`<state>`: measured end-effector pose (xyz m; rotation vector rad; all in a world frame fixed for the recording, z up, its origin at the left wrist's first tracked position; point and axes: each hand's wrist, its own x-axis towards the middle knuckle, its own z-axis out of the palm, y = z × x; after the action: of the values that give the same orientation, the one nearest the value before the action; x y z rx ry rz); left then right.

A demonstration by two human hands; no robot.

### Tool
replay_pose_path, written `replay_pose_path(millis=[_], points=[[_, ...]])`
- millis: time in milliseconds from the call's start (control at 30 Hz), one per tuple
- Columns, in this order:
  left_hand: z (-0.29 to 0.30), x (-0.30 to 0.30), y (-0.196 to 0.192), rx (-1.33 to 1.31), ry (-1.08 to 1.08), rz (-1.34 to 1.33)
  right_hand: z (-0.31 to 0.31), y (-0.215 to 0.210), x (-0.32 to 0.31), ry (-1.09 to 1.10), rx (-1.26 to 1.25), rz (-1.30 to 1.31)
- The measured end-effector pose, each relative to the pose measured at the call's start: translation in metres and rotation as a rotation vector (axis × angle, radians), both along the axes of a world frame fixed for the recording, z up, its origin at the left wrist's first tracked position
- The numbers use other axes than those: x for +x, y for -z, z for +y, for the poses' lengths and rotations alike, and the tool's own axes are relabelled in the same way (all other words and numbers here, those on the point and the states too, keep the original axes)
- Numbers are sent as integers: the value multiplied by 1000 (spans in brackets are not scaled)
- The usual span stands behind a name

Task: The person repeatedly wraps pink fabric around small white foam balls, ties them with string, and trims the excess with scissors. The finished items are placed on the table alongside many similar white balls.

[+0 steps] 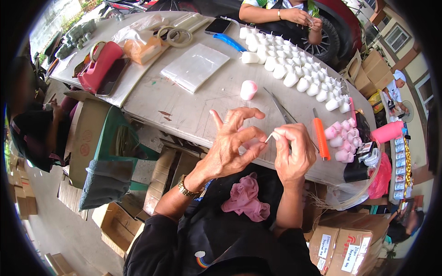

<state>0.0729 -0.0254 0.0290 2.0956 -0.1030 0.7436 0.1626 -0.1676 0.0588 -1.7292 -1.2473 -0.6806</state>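
Pale worktop (193,110) fills much of my view, and I have the left hand (225,147) and the right hand (294,154) facing each other over its near edge. Left fingers curl about a mostly hidden pink piece (247,144), how firmly I cannot tell; right thumb and forefinger pinch the upper end of a short pale strip (270,137) between the hands, its long axis slanting from the left fingertips toward the worktop's far right side, right hand nearer.

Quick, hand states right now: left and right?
Left hand: thumb and forefinger curled near a thin pale strip, other fingers partly spread; whether it grips anything is unclear.
Right hand: closed, pinching the thin pale strip.
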Motion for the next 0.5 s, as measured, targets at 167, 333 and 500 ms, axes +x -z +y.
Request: replay_pose_path(millis=[167, 333, 500], points=[[-5, 11, 3, -379, 127, 56, 3, 10, 11, 49, 100, 98], [0, 26, 8, -777, 223, 9, 9, 19, 17, 113, 82, 185], [-6, 32, 5, -884, 20, 8, 14, 13, 13, 102, -71, -147]])
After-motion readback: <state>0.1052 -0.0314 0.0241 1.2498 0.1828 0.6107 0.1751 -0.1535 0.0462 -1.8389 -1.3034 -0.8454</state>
